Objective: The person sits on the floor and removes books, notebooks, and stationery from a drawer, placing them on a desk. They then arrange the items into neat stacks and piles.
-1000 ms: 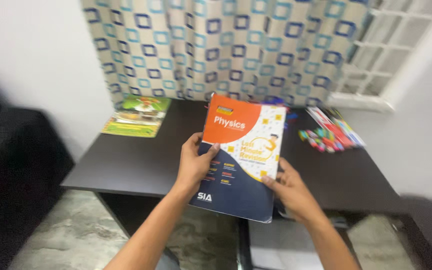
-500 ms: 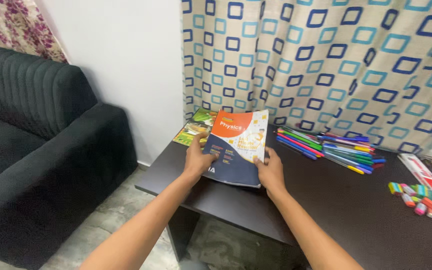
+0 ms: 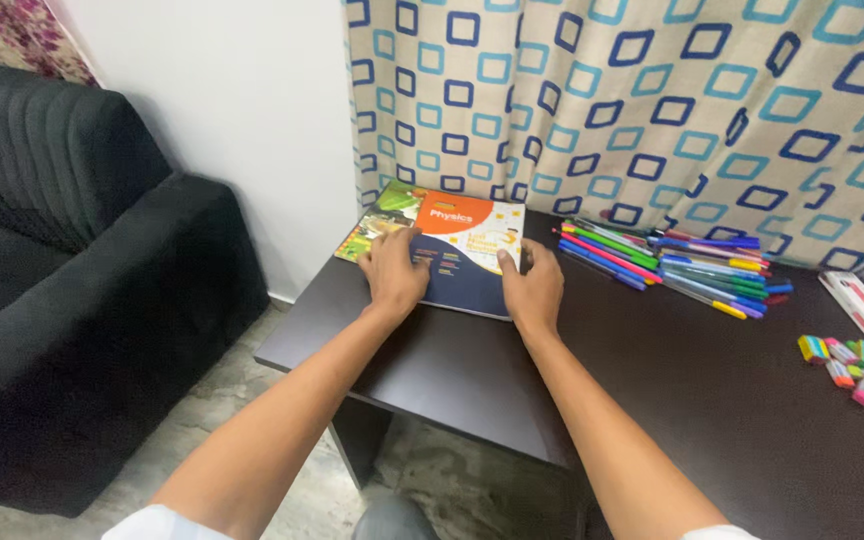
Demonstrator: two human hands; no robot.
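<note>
Green booklet under orange book, pens beside.

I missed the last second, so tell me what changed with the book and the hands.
The book went from being held up in the air to lying flat on the table, overlapping the green book. The left hand and right hand now press on its cover instead of gripping its edges. The pens and green book stayed put.
</note>
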